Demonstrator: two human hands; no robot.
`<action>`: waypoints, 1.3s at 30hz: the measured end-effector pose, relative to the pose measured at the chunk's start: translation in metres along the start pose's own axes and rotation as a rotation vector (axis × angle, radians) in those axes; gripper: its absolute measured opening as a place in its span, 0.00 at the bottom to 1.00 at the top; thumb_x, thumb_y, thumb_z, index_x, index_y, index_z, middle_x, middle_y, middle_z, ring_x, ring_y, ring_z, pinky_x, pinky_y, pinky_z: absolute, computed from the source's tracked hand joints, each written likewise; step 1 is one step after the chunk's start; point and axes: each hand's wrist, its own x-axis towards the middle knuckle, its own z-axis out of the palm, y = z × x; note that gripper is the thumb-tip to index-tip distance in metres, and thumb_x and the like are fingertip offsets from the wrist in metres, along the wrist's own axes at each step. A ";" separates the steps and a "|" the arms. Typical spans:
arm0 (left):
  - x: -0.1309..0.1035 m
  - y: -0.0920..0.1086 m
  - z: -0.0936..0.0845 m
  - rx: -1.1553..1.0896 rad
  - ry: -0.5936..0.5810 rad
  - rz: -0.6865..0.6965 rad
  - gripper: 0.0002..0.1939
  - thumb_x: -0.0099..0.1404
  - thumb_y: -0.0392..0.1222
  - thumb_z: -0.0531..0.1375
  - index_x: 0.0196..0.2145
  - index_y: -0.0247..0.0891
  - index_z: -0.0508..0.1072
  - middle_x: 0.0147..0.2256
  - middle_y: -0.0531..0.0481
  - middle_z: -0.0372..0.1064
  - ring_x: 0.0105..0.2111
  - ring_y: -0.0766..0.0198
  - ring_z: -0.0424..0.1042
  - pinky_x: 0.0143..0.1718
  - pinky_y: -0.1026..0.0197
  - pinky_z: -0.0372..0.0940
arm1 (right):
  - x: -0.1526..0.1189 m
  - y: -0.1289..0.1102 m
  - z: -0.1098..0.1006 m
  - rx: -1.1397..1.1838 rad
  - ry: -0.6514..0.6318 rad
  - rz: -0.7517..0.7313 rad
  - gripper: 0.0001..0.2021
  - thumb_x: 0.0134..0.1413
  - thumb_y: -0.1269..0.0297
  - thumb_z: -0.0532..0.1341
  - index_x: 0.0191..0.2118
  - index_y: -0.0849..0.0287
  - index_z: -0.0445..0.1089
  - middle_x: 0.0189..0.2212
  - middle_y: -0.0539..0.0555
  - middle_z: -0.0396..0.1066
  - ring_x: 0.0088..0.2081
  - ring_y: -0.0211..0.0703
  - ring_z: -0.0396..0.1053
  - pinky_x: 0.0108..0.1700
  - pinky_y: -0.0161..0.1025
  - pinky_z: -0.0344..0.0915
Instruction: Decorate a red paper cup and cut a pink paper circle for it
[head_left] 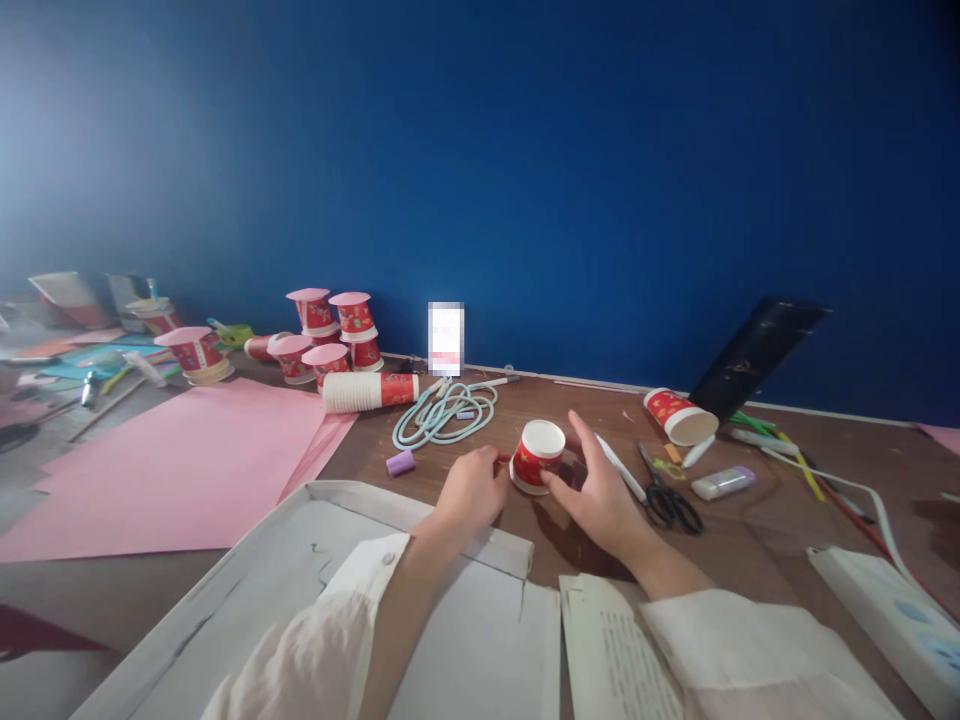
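Observation:
A red patterned paper cup stands upside down on the brown table, its white base facing up. My left hand is at the cup's left side, fingers curled together with the tips at its lower rim. On the other side, my right hand has its thumb against the cup's front right and its index finger stretched upward, apart from the thumb. Its other fingers are partly hidden. Close to the right hand lie a white pen and black-handled scissors.
Left are pink paper sheets, a lying stack of cups and several cups topped with pink discs. A coiled cable lies behind my hands. Rightward are a tipped cup, a dark leaning panel and a power strip.

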 end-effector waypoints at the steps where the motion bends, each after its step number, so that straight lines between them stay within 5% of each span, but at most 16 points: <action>1: 0.001 -0.001 0.000 -0.007 0.032 0.004 0.16 0.63 0.35 0.53 0.45 0.36 0.76 0.42 0.40 0.76 0.43 0.52 0.74 0.47 0.54 0.64 | 0.000 0.000 -0.001 -0.009 0.007 -0.031 0.42 0.53 0.60 0.63 0.70 0.55 0.45 0.62 0.62 0.61 0.64 0.53 0.60 0.64 0.55 0.57; 5: 0.005 -0.003 0.004 -0.094 0.156 0.080 0.25 0.59 0.31 0.55 0.55 0.35 0.70 0.49 0.40 0.72 0.47 0.55 0.71 0.51 0.55 0.64 | 0.009 0.003 -0.025 -0.035 0.206 -0.089 0.41 0.48 0.69 0.59 0.69 0.57 0.48 0.62 0.64 0.60 0.61 0.53 0.63 0.60 0.55 0.61; 9: 0.004 -0.001 0.009 -0.187 0.130 0.181 0.33 0.60 0.40 0.60 0.63 0.36 0.60 0.58 0.39 0.65 0.58 0.52 0.63 0.58 0.52 0.59 | 0.022 0.015 -0.082 -0.209 0.508 0.141 0.28 0.49 0.63 0.59 0.59 0.59 0.65 0.49 0.62 0.74 0.43 0.51 0.75 0.48 0.51 0.69; 13: 0.002 0.002 0.013 -0.182 0.058 0.150 0.49 0.55 0.56 0.66 0.68 0.36 0.51 0.66 0.37 0.54 0.67 0.46 0.49 0.65 0.46 0.48 | 0.018 0.025 -0.117 -0.626 0.350 0.404 0.18 0.53 0.54 0.57 0.45 0.53 0.77 0.39 0.59 0.79 0.38 0.55 0.74 0.39 0.48 0.67; 16: 0.004 0.003 0.015 -0.169 -0.002 0.109 0.56 0.51 0.61 0.68 0.69 0.35 0.49 0.68 0.36 0.48 0.68 0.42 0.44 0.66 0.43 0.46 | 0.009 0.024 -0.109 -0.679 0.222 0.414 0.15 0.53 0.52 0.58 0.41 0.49 0.79 0.38 0.56 0.80 0.36 0.55 0.75 0.35 0.46 0.66; 21: 0.007 0.003 0.019 -0.162 -0.010 0.067 0.58 0.47 0.58 0.70 0.68 0.35 0.50 0.66 0.35 0.53 0.66 0.38 0.47 0.65 0.44 0.46 | 0.007 0.017 -0.074 -0.734 0.115 0.348 0.16 0.52 0.54 0.61 0.46 0.49 0.78 0.43 0.58 0.79 0.45 0.60 0.73 0.41 0.50 0.66; 27: 0.009 0.002 0.024 0.138 -0.028 0.135 0.37 0.53 0.54 0.66 0.57 0.36 0.66 0.54 0.38 0.68 0.56 0.40 0.61 0.58 0.46 0.53 | 0.008 0.016 -0.054 -0.703 0.126 0.276 0.16 0.49 0.66 0.62 0.45 0.54 0.77 0.42 0.63 0.75 0.46 0.60 0.72 0.47 0.52 0.64; 30: 0.011 0.001 0.028 0.251 -0.005 0.171 0.24 0.55 0.56 0.63 0.45 0.37 0.71 0.47 0.39 0.71 0.50 0.44 0.65 0.55 0.47 0.56 | 0.005 0.012 -0.048 -0.586 0.182 0.228 0.19 0.50 0.65 0.61 0.50 0.55 0.74 0.43 0.61 0.74 0.48 0.57 0.70 0.51 0.51 0.62; 34: 0.011 0.003 0.028 0.173 0.040 0.133 0.25 0.56 0.59 0.62 0.44 0.38 0.70 0.44 0.40 0.72 0.50 0.44 0.66 0.51 0.48 0.59 | 0.000 0.006 -0.037 -0.311 0.252 0.190 0.12 0.53 0.61 0.58 0.42 0.57 0.73 0.41 0.61 0.72 0.45 0.53 0.70 0.50 0.48 0.64; 39: 0.003 0.012 0.016 -0.099 0.063 0.039 0.28 0.55 0.57 0.65 0.48 0.40 0.67 0.45 0.42 0.73 0.45 0.50 0.71 0.42 0.54 0.63 | 0.000 0.007 -0.028 0.135 0.288 0.269 0.13 0.57 0.54 0.54 0.42 0.56 0.65 0.32 0.54 0.72 0.28 0.43 0.70 0.33 0.41 0.68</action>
